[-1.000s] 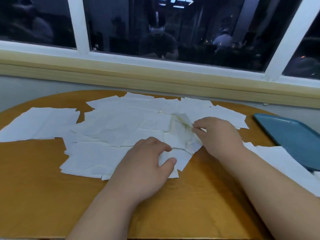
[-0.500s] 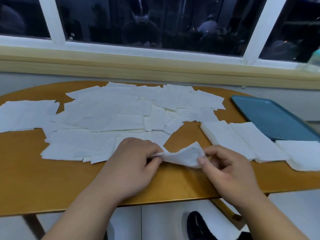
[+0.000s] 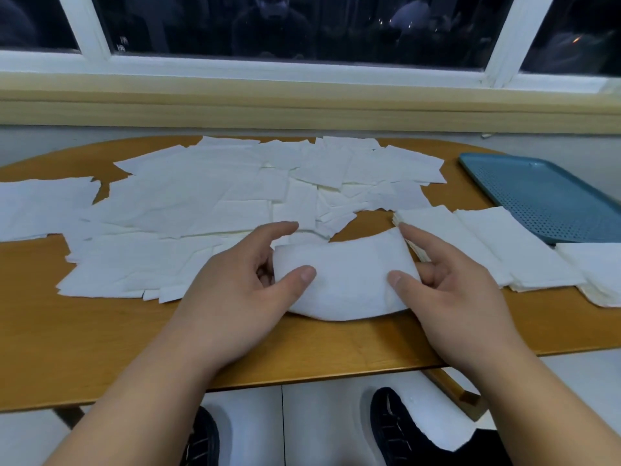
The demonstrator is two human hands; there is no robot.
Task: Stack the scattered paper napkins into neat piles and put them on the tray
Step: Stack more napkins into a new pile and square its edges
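A wooden table stood under a dark window. Loose napkins covered its left and middle. The left hand and right hand each pinched one end of a single napkin. Stacked piles lay just beside the blue tray.

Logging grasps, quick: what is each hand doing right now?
Left hand: pinches the left end of the white paper napkin.
Right hand: pinches its right end.

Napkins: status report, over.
One napkin pinched between left hand and right hand. Blue tray bare, piles beside it. Behind, loose napkins cover table. Nothing blocking.
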